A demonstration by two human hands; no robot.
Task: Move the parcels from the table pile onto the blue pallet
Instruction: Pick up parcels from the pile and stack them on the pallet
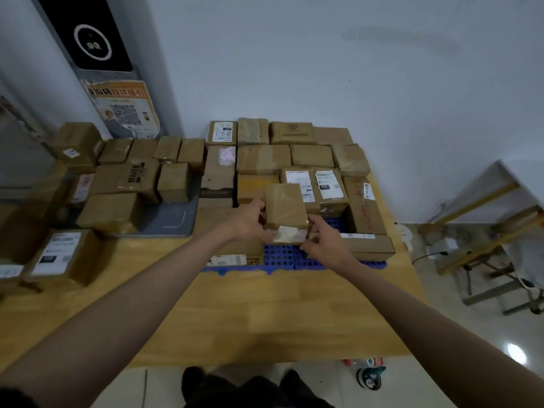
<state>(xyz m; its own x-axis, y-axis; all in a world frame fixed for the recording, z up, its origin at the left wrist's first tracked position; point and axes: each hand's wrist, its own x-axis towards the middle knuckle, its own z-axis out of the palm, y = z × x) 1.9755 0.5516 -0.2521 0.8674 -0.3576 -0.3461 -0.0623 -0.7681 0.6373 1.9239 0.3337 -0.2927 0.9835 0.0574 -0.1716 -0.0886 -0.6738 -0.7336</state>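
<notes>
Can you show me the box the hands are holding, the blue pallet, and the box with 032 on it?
held box (285, 206): head view, its taped top.
blue pallet (279, 256): head view, bare grid.
032 box (329, 184): head view, its white label.

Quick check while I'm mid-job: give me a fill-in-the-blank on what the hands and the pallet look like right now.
1. The small parcel is held by ____ hands.
2. The bare patch of pallet showing below that parcel is coloured ____.
3. The pile still waiting lies to the person's ____ of the pallet.
4. The left hand grips the parcel's ____ side.

Missing words: both; blue; left; left
</notes>
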